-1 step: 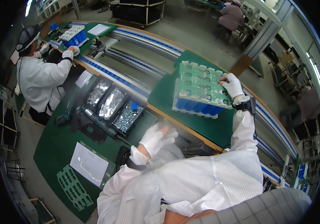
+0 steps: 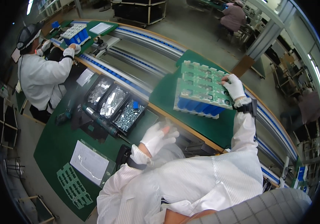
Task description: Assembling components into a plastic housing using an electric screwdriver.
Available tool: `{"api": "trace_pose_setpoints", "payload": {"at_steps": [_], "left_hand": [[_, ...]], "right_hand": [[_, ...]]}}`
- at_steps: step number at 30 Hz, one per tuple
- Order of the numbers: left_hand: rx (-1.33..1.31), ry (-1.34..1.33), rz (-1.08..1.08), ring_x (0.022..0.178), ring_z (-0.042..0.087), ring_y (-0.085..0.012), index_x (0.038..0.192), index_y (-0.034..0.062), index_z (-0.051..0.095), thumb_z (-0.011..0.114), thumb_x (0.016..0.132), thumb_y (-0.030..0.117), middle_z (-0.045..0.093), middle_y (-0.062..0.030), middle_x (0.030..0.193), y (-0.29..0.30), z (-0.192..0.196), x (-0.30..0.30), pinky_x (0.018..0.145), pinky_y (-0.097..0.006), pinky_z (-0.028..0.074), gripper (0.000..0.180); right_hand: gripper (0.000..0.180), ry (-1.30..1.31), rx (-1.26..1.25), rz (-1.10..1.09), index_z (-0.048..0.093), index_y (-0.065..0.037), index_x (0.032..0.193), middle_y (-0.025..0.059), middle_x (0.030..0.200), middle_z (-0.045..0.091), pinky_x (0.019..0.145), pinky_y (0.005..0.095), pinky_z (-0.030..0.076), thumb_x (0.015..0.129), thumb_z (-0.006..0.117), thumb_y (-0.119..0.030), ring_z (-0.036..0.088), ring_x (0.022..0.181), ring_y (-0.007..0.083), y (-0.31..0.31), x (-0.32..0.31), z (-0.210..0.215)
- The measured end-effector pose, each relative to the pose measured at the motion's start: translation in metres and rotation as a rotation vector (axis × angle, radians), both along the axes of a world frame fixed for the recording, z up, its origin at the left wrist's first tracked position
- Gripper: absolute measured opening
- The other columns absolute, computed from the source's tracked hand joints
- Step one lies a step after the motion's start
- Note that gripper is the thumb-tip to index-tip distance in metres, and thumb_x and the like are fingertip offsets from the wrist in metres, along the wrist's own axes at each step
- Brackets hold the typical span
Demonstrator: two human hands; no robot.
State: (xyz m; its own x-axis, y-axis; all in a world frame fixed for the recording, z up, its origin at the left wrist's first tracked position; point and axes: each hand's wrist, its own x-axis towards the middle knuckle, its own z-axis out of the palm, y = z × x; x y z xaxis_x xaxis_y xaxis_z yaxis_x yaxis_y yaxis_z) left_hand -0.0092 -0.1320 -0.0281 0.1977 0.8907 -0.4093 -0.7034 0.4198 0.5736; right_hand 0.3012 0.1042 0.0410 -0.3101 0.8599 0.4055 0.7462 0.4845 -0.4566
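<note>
My right hand (image 2: 234, 86), in a white glove with bare fingertips, rests at the right side of a battery pack's green top plate (image 2: 203, 83). Its fingers are bent together against the plate; whatever they pinch is too small to make out. Blue cells (image 2: 199, 106) fill the pack under that plate. Close to my body, my left hand (image 2: 159, 138) hangs over the table's front edge, gloved, its fingers apart with nothing in them. Just left of it lies a power screwdriver (image 2: 104, 122), its bit pointing toward my left wrist. A bin of screws (image 2: 129, 116) is beyond it.
Two more bins hold metal plates (image 2: 113, 100) at the left. Nearer me lie a paper sheet (image 2: 89, 161) and a green slotted plate (image 2: 73, 186). Conveyor rails (image 2: 145, 39) run behind the pack. A co-worker (image 2: 42, 72) handles another pack (image 2: 76, 34) at far left.
</note>
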Motion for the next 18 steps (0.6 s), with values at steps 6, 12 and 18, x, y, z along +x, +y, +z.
{"api": "trace_pose_setpoints", "payload": {"at_steps": [6,12,18], "left_hand": [[0.018,0.041,-0.02,0.091,0.068,-0.0269,0.109,0.001,0.054,0.064,0.093,0.015,0.063,-0.0149,0.103,0.002,-0.003,0.002,0.068,-0.031,0.06,0.024],[0.008,0.063,-0.107,0.086,0.068,-0.0243,0.108,0.0022,0.054,0.064,0.093,0.017,0.065,-0.0133,0.105,0.002,-0.002,0.005,0.067,-0.031,0.059,0.023],[0.146,0.076,-0.373,0.071,0.063,-0.0151,0.114,0.0019,0.056,0.06,0.095,0.036,0.065,-0.0105,0.097,0.0,-0.007,-0.004,0.055,-0.023,0.047,0.039]], "right_hand": [[0.013,0.22,-0.262,0.354,0.068,-0.005,0.087,0.0073,0.08,0.067,0.068,0.0306,0.052,0.076,0.072,0.0,0.065,0.074,0.0184,-0.11,-0.072,0.003],[0.014,0.376,-0.456,0.548,0.067,-0.004,0.089,0.0079,0.08,0.065,0.065,0.0298,0.051,0.078,0.076,-0.006,0.064,0.073,0.0205,-0.163,-0.128,-0.025],[0.013,0.412,-0.35,0.69,0.066,-0.005,0.087,0.0069,0.082,0.064,0.067,0.0302,0.051,0.078,0.074,-0.003,0.064,0.074,0.0213,-0.156,-0.119,-0.028]]}}
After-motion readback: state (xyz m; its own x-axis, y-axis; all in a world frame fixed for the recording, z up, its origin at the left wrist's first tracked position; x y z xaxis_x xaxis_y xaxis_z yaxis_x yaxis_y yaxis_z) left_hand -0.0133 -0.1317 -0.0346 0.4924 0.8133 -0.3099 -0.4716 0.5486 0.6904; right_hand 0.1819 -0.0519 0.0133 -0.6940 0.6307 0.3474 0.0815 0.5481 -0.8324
